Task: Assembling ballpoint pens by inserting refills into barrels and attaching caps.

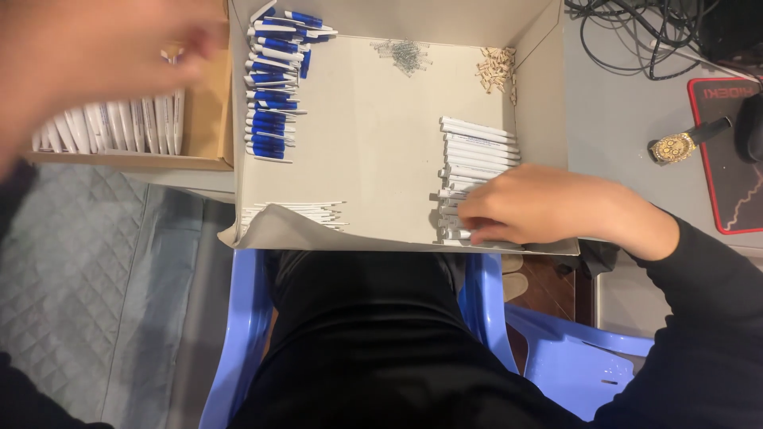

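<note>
My right hand rests on a pile of white pen barrels at the right of a shallow cardboard tray, fingers curled around the nearest barrels at the tray's front edge. My left hand is blurred, raised at the upper left over a brown box filled with upright white pens; whether it holds something I cannot tell. A row of blue-and-white pen parts lies along the tray's left side. Thin white refills lie at the front left.
Small metal springs and tan tips sit at the tray's back. A gold wristwatch, a red-edged mat and black cables lie on the grey desk to the right. I sit on a blue plastic chair.
</note>
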